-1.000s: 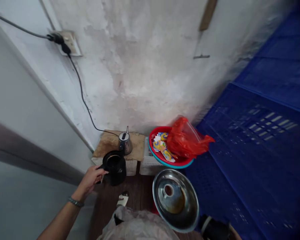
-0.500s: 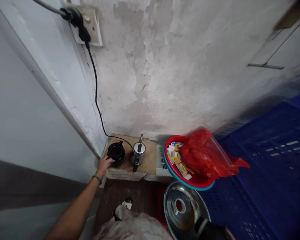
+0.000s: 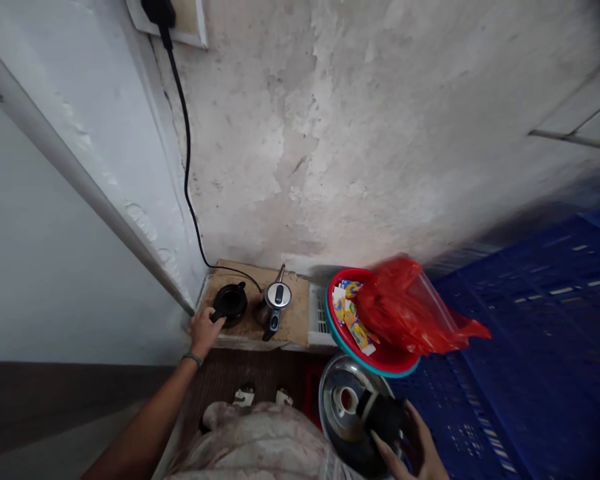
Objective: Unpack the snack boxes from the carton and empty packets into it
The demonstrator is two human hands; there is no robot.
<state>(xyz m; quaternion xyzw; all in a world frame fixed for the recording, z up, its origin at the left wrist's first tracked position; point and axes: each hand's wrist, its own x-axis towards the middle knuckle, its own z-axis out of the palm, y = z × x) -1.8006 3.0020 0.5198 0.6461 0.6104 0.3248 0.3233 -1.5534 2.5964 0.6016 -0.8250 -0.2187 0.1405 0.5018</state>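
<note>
My left hand [image 3: 205, 329] is closed at the handle of a round black pot [image 3: 233, 301], which stands open-topped on a sheet of brown cardboard [image 3: 295, 325]. Just right of it is a kettle [image 3: 279, 295] with a steel lid, thin spout and dark handle. At the lower right, my right hand [image 3: 416, 445] grips a dark cylindrical object with a pale band [image 3: 386, 415]; its exact kind is unclear. Beneath that object is a round metal tray [image 3: 329, 419], on which a white cup [image 3: 347, 400] holds reddish-brown liquid.
A red basin [image 3: 338, 281], nested in a teal one, contains colourful packets [image 3: 356, 328] and a red plastic bag [image 3: 410, 307]. Blue plastic crates [image 3: 545, 320] fill the right side. A black cord [image 3: 187, 153] runs from the wall socket to the kettle. A peeling wall rises behind.
My right hand has come into view, bringing the dark banded object up and left over the tray. My left hand stays at the pot. The camera view has shifted.
</note>
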